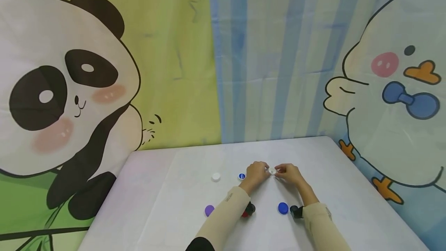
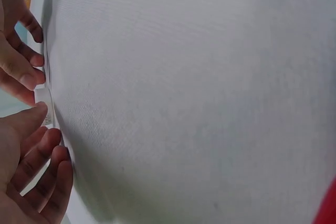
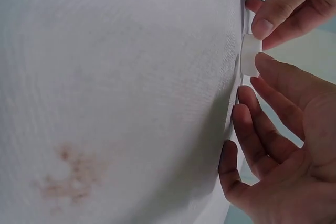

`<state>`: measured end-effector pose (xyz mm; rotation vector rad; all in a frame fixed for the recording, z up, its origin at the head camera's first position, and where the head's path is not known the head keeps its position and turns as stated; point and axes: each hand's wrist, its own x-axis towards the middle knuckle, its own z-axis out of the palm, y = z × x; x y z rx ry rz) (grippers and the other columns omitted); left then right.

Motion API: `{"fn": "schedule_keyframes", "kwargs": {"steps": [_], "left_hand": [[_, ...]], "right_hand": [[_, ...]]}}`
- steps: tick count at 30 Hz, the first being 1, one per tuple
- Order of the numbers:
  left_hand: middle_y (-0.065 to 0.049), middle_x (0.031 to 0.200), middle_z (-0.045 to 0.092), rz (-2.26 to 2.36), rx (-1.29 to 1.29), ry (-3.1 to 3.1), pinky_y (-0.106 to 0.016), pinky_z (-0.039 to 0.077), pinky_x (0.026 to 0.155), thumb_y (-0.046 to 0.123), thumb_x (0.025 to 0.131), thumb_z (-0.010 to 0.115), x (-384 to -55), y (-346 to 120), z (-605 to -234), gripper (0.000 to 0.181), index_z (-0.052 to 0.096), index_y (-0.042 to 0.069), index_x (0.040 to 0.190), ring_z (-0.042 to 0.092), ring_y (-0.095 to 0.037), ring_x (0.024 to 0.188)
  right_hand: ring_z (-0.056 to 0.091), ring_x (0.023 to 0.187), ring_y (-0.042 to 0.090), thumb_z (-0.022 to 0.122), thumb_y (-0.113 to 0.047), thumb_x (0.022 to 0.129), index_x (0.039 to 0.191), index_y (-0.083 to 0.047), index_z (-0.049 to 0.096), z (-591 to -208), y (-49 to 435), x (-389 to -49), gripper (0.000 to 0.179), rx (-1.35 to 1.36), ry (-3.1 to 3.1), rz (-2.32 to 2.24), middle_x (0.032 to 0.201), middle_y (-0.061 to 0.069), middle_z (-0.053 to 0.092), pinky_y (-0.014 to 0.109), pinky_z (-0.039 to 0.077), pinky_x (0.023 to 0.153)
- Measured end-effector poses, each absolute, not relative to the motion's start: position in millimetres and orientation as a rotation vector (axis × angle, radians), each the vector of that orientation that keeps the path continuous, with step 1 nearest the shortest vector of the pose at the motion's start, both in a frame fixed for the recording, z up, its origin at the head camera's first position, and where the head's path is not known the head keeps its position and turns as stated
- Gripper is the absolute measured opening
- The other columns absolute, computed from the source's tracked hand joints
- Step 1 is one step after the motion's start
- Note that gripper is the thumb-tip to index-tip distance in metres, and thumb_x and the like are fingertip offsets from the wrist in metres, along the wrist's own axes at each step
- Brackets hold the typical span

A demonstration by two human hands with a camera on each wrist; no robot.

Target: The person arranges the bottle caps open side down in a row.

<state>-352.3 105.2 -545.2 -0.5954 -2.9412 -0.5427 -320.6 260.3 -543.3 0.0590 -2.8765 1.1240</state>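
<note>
A small white bottle cap (image 1: 272, 171) is between my two hands, low over the far part of the white table. My left hand (image 1: 257, 171) pinches its left side, and in the left wrist view the thumb lies against the cap (image 2: 44, 104). From the other side my right hand (image 1: 290, 173) holds the same cap with thumb and index finger. The right wrist view shows the cap (image 3: 250, 56) with its side wall turned to the camera. The remaining fingers of the right hand (image 3: 299, 150) are loosely bent near the table surface.
Another white cap (image 1: 216, 177) and a blue-and-white cap (image 1: 242, 176) lie left of my hands. Nearer are a purple cap (image 1: 209, 210) beside my left sleeve and a blue cap (image 1: 283, 208) between the forearms. Something red (image 1: 245, 214) shows partly under the left wrist camera.
</note>
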Motion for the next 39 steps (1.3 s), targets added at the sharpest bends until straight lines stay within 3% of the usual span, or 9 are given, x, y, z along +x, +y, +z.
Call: {"fn": "schedule_keyframes", "kwargs": {"steps": [11,31,39], "left_hand": [[0.005,0.089,0.068,-0.498,-0.615,-2.951,-0.027,0.043,0.057,0.038,0.073,0.070,-349.9,106.0,-540.6,0.018,0.070,0.028,0.089,0.062,-0.015,0.076],[0.009,0.090,0.067,-0.382,-0.811,-2.883,-0.025,0.044,0.060,0.041,0.077,0.066,-350.4,102.5,-541.4,0.020,0.068,0.026,0.091,0.061,-0.011,0.078],[0.009,0.088,0.066,-0.366,-0.791,-2.905,-0.025,0.044,0.059,0.042,0.077,0.066,-352.4,103.6,-546.8,0.019,0.069,0.027,0.088,0.060,-0.010,0.077]], "right_hand": [[0.051,0.063,0.014,0.070,-0.008,0.073,0.095,0.000,0.066,-543.4,255.9,-320.5,0.023,0.038,-2.833,1.096,0.072,0.006,0.061,0.026,0.041,0.057],[0.055,0.070,0.013,0.072,-0.014,0.074,0.095,-0.002,0.068,-544.3,262.9,-317.5,0.025,0.041,-2.859,1.151,0.077,0.003,0.063,0.028,0.045,0.065],[0.050,0.062,0.011,0.076,-0.020,0.070,0.092,0.000,0.068,-541.8,264.3,-311.0,0.031,0.198,-2.802,1.224,0.070,0.002,0.059,0.024,0.041,0.055]]}}
